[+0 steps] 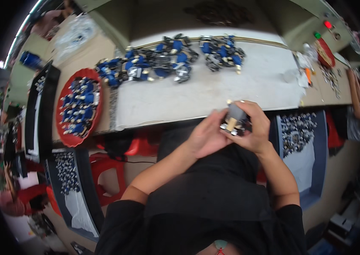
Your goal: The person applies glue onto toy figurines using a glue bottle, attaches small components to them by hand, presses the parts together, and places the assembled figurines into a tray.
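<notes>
Both hands meet just in front of the near edge of the tabletop (214, 91), above the person's dark lap. The left hand (207, 136) cups a small grey and tan assembly part (234, 120) from the left, its fingers curled against the part's side, while the right hand (254, 127) wraps over it from the right, fingers (248, 108) bent closed around its top. The part sits between the two palms, off the tabletop. Farther away, a row of blue and black parts (171, 57) lies along the far side of the tabletop, and a red round tray (63, 131) of similar blue pieces rests at the left. A bin of small dark pieces (299, 131) stands to the right.
</notes>
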The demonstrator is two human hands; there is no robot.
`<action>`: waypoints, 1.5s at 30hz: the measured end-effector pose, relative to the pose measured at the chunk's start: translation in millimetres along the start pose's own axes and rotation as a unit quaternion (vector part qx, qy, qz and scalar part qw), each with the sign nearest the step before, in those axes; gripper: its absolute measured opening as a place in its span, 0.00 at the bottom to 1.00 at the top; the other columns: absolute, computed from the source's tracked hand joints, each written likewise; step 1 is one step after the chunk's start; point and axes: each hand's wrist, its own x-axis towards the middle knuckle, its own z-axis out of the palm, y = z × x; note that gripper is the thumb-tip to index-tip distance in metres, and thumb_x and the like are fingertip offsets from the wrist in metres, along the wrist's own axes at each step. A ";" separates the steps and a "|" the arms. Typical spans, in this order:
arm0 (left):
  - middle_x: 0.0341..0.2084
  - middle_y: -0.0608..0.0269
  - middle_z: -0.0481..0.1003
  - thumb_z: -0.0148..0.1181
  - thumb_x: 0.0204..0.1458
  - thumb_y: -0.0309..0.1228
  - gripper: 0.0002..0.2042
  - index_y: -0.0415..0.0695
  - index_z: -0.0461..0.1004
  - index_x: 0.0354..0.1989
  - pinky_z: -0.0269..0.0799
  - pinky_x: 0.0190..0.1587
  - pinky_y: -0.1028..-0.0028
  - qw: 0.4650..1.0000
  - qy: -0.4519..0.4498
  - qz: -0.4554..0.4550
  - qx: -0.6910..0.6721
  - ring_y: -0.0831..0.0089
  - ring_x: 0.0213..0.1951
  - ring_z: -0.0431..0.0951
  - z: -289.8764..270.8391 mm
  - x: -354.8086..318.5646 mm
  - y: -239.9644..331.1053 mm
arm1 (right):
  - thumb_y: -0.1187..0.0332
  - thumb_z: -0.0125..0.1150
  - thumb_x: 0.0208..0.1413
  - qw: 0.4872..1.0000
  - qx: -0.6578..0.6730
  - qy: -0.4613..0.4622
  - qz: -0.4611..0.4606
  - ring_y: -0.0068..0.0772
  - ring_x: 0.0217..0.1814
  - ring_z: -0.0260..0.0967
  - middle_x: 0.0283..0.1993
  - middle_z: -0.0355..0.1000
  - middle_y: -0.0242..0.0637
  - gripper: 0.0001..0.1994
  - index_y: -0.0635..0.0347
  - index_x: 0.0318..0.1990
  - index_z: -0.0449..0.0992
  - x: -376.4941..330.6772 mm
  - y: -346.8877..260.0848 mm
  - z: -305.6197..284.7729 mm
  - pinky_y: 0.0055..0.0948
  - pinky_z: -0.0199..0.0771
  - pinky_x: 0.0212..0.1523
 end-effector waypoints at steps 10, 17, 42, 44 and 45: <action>0.50 0.48 0.63 0.60 0.46 0.43 0.39 0.42 0.45 0.61 0.65 0.49 0.69 0.979 -0.006 -0.052 0.195 0.64 0.44 0.70 -26.2 -12.6 -4.8 | 0.68 0.73 0.30 0.984 0.050 -0.030 0.167 0.48 0.52 0.62 0.50 0.62 0.50 0.36 0.64 0.51 0.59 -27.3 -40.5 -12.7 0.34 0.65 0.49; 0.39 0.60 0.71 0.65 0.34 0.53 0.42 0.38 0.58 0.54 0.73 0.32 0.74 0.932 0.096 -0.067 0.344 0.70 0.32 0.74 -19.1 -13.0 -10.2 | 0.64 0.62 0.47 0.779 0.383 -0.132 0.479 0.24 0.41 0.63 0.42 0.64 0.39 0.25 0.62 0.50 0.60 -30.0 -22.8 -40.5 0.25 0.70 0.36; 0.49 0.56 0.68 0.62 0.42 0.26 0.29 0.42 0.62 0.55 0.66 0.48 0.72 0.822 -0.060 -0.215 0.524 0.67 0.47 0.71 -14.3 -50.5 -22.0 | 0.73 0.64 0.45 0.475 0.514 -0.244 0.671 0.22 0.39 0.68 0.35 0.69 0.35 0.16 0.62 0.38 0.63 -66.5 -51.3 -51.6 0.21 0.72 0.38; 0.49 0.56 0.69 0.62 0.42 0.28 0.28 0.42 0.62 0.55 0.66 0.47 0.70 0.818 -0.071 -0.171 0.545 0.64 0.46 0.72 -20.8 -59.9 -30.9 | 0.72 0.65 0.44 0.583 0.458 -0.279 0.610 0.16 0.36 0.65 0.33 0.68 0.30 0.15 0.60 0.35 0.63 -83.0 -58.1 -48.0 0.18 0.66 0.34; 0.46 0.56 0.70 0.63 0.42 0.33 0.29 0.40 0.62 0.55 0.66 0.47 0.71 0.819 -0.079 -0.185 0.537 0.66 0.46 0.72 -24.0 -61.4 -30.7 | 0.71 0.66 0.44 0.570 0.472 -0.254 0.623 0.12 0.34 0.62 0.31 0.66 0.28 0.15 0.58 0.33 0.62 -84.5 -62.7 -47.4 0.16 0.61 0.32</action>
